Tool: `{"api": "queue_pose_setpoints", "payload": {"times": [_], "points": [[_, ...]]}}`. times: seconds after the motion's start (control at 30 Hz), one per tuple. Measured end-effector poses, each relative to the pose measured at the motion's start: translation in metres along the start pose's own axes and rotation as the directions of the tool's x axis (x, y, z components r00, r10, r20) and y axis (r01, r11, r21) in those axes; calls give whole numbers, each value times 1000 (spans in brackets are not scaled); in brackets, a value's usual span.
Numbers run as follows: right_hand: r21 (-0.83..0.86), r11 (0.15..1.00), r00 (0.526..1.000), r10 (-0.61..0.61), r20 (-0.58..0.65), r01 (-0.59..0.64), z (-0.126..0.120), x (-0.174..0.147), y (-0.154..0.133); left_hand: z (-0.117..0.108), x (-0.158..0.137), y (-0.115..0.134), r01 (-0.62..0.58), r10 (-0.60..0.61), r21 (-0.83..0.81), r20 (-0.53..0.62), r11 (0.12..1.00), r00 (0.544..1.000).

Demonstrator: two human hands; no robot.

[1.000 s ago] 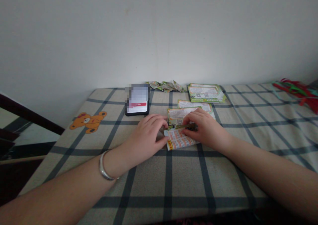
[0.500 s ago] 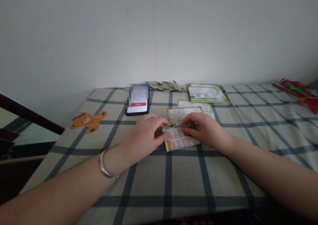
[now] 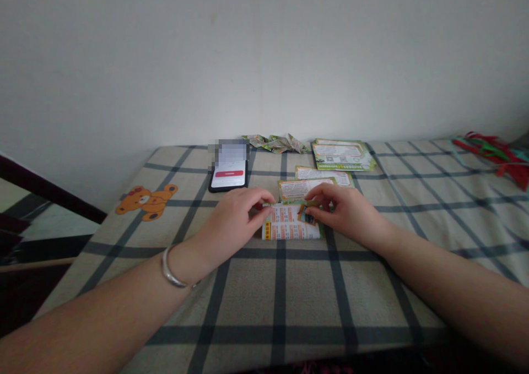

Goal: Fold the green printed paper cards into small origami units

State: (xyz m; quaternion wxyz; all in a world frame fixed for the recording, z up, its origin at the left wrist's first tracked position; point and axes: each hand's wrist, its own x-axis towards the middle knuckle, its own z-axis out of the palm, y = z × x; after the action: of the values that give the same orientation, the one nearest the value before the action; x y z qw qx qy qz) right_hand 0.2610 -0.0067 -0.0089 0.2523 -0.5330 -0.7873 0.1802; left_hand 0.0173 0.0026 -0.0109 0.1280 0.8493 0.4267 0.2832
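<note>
1. Shifted leftward and slightly farther off since the earlier frame: printed sheet (image 3: 285,229) on the checked cloth (image 3: 248,308), right of and nearer than the phone (image 3: 228,182), my landmark.
2. Left hand (image 3: 231,217), nearer than the phone: I see thumb and forefinger pinched at the sheet's far left corner.
3. Right hand (image 3: 349,211), right of the phone: thumb and forefinger nearly closed about a small flap. Step in hand, as I judge it remotely: working a fold. Next move seems to call for a steady left pinch and light right pressure.
4. Two overlapping leaflets (image 3: 301,188), right of the phone's near end.
5. Creased papers (image 3: 283,142), beside the phone's far end; leaflet stack (image 3: 341,153) farther right.
</note>
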Motion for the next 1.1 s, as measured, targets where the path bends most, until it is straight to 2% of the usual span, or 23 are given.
{"api": "queue_pose_setpoints", "payload": {"times": [0.47, 1.1], "points": [[80, 996, 998, 30, -55, -26, -1, -1, 0, -1, -1, -5, 103, -103, -81, 16, 991, 995], [-12, 1000, 995, -3, -104, 1, -2, -1, -1, -2, -1, -6, 53, -53, 5, -18, 999, 998]]}}
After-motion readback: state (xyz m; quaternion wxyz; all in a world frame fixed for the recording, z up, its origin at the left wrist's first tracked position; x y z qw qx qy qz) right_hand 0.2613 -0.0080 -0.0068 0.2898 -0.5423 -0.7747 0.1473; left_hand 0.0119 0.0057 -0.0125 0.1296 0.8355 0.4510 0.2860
